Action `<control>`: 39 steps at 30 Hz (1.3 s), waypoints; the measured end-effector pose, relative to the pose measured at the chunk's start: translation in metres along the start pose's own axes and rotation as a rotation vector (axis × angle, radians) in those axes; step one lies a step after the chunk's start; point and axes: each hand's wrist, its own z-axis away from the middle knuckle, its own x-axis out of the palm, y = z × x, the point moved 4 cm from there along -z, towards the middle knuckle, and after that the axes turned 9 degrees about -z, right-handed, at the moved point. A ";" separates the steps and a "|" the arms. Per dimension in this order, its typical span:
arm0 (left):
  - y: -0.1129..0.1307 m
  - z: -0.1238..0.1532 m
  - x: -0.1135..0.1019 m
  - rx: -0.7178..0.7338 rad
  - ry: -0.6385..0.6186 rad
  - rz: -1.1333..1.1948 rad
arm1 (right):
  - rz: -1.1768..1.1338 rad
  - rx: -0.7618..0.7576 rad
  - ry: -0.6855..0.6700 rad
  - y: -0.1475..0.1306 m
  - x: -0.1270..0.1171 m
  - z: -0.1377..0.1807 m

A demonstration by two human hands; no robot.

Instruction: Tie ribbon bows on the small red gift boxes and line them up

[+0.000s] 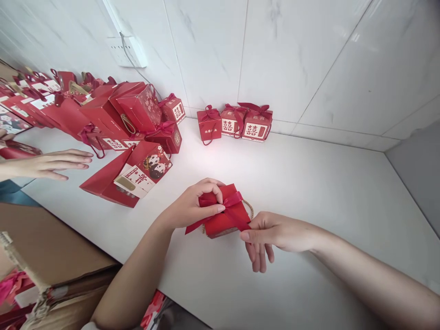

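Observation:
A small red gift box [225, 219] with a dark red ribbon bow sits on the white counter [309, 192] in front of me. My left hand [194, 204] curls over its top left, fingers pressing on the ribbon knot. At the box's right edge, my right hand [266, 233] pinches the ribbon's end between thumb and forefinger, the other fingers hanging down. A woven cord handle shows behind the box.
Three finished red boxes [235, 121] stand by the tiled wall. A heap of red gift bags and boxes [113, 114] fills the left. Another person's hand [51, 164] reaches in flat from the left edge. Cardboard cartons [44, 256] stand at lower left.

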 end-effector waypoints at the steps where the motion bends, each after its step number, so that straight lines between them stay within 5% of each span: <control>1: 0.000 0.000 0.000 0.004 -0.003 -0.005 | 0.018 -0.020 -0.005 -0.002 -0.001 0.001; 24: -0.001 -0.003 0.000 0.026 0.007 -0.071 | 0.161 -0.113 -0.275 -0.011 -0.012 0.002; 30: -0.012 0.003 -0.013 -0.049 0.030 0.134 | 0.452 -0.045 -0.153 -0.026 -0.020 0.020; 39: -0.014 0.008 -0.018 0.014 0.034 0.058 | 0.309 -0.214 0.313 -0.075 -0.041 0.013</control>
